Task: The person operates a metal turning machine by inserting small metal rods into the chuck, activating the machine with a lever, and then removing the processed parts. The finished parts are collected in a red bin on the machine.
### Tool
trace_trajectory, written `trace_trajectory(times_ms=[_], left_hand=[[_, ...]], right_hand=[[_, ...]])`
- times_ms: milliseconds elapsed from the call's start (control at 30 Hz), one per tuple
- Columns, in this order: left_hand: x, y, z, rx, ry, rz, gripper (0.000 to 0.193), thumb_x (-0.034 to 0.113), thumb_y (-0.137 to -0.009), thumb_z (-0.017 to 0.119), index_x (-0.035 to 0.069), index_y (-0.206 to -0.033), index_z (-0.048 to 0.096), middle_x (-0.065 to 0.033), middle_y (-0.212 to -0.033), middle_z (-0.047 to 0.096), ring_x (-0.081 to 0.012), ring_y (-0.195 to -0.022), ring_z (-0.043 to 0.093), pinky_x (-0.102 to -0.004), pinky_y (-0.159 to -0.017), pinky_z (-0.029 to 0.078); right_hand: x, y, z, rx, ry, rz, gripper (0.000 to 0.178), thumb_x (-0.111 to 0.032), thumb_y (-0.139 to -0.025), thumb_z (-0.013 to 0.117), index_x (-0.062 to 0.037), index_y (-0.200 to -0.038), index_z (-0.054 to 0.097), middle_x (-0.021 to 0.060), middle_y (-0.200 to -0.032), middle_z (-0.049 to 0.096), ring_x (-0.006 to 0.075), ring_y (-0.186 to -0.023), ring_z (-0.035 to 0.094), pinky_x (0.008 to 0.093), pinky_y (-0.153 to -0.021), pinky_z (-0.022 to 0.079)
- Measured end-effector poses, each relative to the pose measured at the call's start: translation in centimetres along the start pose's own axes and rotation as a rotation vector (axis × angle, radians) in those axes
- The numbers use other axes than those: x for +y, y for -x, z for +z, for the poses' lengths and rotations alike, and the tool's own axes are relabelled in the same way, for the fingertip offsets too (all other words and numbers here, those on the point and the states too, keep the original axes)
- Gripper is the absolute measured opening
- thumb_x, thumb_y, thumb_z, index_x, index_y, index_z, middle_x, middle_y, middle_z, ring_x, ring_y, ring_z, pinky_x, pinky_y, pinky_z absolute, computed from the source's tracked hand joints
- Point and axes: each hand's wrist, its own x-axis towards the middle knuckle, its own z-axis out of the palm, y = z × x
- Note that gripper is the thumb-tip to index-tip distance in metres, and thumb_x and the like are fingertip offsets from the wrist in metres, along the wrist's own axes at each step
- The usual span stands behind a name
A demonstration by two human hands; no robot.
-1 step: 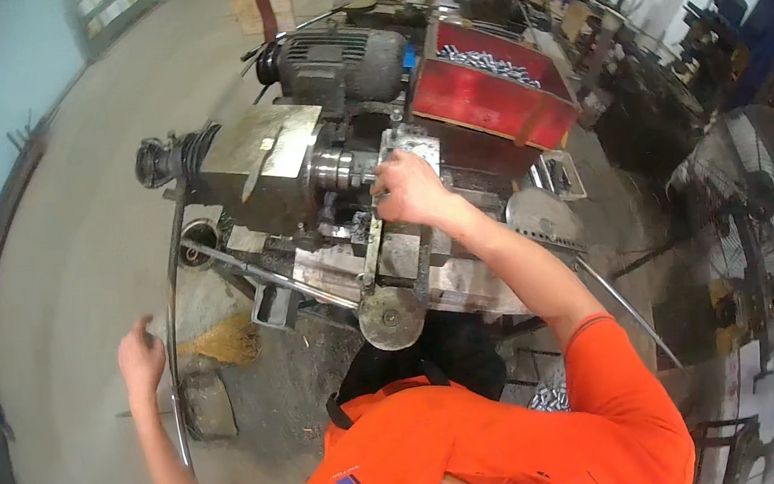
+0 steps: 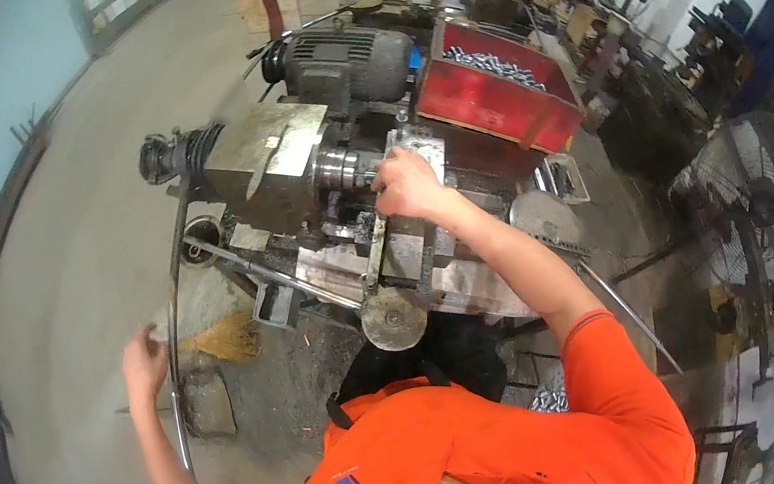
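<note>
My right hand (image 2: 406, 185) reaches over a lathe-like machine, its fingers closed just beside the round metal spindle chuck (image 2: 337, 167). Whatever they hold is hidden behind the knuckles. Under that hand runs a narrow metal bar (image 2: 374, 252), which ends near me in a round metal disc (image 2: 393, 319). Out to the left, my left hand (image 2: 144, 366) hangs beside a long upright metal rod (image 2: 175, 326). Its fingers are loosely bent and apart, close to the rod but not wrapped round it.
A red box (image 2: 497, 108) of small shiny metal parts (image 2: 496, 68) stands behind the machine, right of a grey electric motor (image 2: 349, 64). A flat tool lies on the metal cover (image 2: 290, 141). A broom head (image 2: 225, 340) rests on the floor. A large fan (image 2: 739, 196) stands right.
The whole view has shifted slightly. My left hand's fingers have moved a little beside the rod. My right hand stays at the chuck.
</note>
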Motion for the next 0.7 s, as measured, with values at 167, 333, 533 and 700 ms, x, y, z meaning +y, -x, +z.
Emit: trace_trajectory(times_ms=[167,333,533,700], left_hand=[[0.2,4.1,4.2,-0.005,0.307,-0.233,0.053,0.019,-0.074,0.07,-0.003,-0.118,0.05,-0.0172,-0.072,0.06,-0.029,-0.063,0.059,-0.0377,-0.062,0.048],[0.5,2.4,4.2,-0.048,0.098,-0.288,0.05,0.022,-0.072,0.07,-0.003,-0.112,0.052,-0.0197,-0.074,0.061,-0.0358,-0.072,0.061,-0.0426,-0.066,0.048],[-1.0,2.4,5.1,0.002,-0.155,-0.244,0.04,0.019,-0.073,0.065,-0.001,-0.107,0.055,-0.0217,-0.077,0.063,-0.0396,-0.076,0.061,-0.0467,-0.07,0.049],[-10.6,-3.9,0.8,0.152,-0.672,-0.092,0.007,0.012,-0.076,0.057,0.006,-0.076,0.06,-0.0147,-0.068,0.062,-0.0312,-0.063,0.063,-0.0416,-0.056,0.05]], right_hand=[[0.6,-4.7,4.0,-0.105,0.09,0.132,0.021,-0.018,-0.057,0.06,-0.0118,-0.073,0.072,0.0116,-0.081,0.066,0.0308,-0.092,0.057,0.0365,-0.082,0.048],[1.9,-6.3,6.5,-0.1,0.038,0.118,0.022,-0.019,-0.057,0.059,-0.0122,-0.073,0.072,0.0135,-0.081,0.067,0.031,-0.09,0.059,0.038,-0.079,0.049],[1.4,-5.8,4.6,-0.068,-0.069,-0.075,0.02,-0.019,-0.054,0.059,-0.0073,-0.066,0.07,0.0148,-0.074,0.066,0.0332,-0.08,0.061,0.0384,-0.074,0.05],[0.9,-5.2,4.3,-0.058,-0.093,0.008,0.02,-0.017,-0.054,0.058,-0.0092,-0.068,0.072,0.0153,-0.077,0.066,0.0331,-0.082,0.059,0.0378,-0.076,0.05]])
